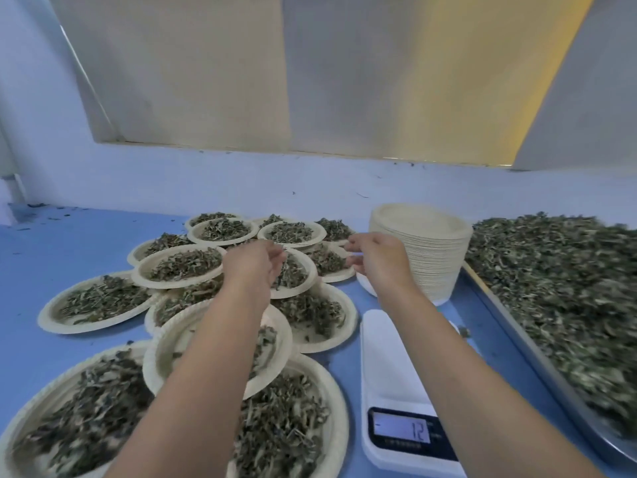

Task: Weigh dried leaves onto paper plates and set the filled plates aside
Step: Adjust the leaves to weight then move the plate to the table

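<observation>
**While both hands hover at the plate pile: set-aside step, keep it level**

Since the white digital kitchen scale [389,339] sits bare, display looking like 12, the judged step is parking a weighed plate. The target looks like the round beige paper plate [296,292] heaped with dried green-brown leaves [293,274]. It sits mid-cluster, overlapping other filled plates [51,320] on the blue table [69,243].

Left hand [253,267] is over its left rim, fingers curled down; can't tell if it pinches the rim or just touches. Right hand [377,258] is just to the right, apart from that plate, thumb and fingers loosely parted, nothing visible in it.

To do it well: keep the plate flat and let it settle on the rims beneath before letting go. Don't nudge neighbours, since the overlaps could slide and spill.

Leaves: crumbly curled shreds with thin stems, loose and light, likely to scatter. Plate: thin, fluted rim, probably bends if lifted one-sided.

A tall stack of empty paper plates [420,250] stands behind the scale. A metal tray [524,334] of bulk leaves sits far right.
</observation>
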Demonstrator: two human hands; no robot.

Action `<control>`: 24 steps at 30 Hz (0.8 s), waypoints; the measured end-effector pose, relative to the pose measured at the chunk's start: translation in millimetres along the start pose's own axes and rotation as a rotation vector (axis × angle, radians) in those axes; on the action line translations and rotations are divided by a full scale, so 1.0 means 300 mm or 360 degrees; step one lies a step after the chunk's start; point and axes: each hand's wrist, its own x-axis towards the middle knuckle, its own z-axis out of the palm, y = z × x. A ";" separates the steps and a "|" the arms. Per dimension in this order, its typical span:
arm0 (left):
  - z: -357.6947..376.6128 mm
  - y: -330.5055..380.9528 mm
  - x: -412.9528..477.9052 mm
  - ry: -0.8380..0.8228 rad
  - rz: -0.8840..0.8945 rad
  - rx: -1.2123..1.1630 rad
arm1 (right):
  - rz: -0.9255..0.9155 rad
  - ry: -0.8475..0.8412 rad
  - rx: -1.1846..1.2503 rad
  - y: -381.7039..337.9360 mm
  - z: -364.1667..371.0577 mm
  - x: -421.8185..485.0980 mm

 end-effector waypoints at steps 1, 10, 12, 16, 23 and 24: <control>0.036 -0.022 -0.010 -0.0092 -0.0018 0.0021 | -0.0147 0.0072 -0.0155 0.000 -0.037 0.006; 0.261 -0.119 -0.113 -0.0516 -0.0181 0.0170 | -0.0938 0.0204 -0.1648 -0.051 -0.288 0.127; 0.271 -0.135 -0.117 -0.0523 -0.0189 0.0184 | -0.0908 0.0039 -0.1866 -0.057 -0.300 0.139; 0.279 -0.151 -0.117 -0.0550 -0.0219 0.0206 | -0.0866 -0.0117 -0.1936 -0.069 -0.288 0.135; 0.281 -0.161 -0.121 -0.0548 -0.0199 0.0233 | -0.0889 -0.0128 -0.2060 -0.060 -0.265 0.136; 0.281 -0.161 -0.120 -0.0547 -0.0199 0.0237 | -0.0905 -0.0119 -0.2056 -0.056 -0.262 0.140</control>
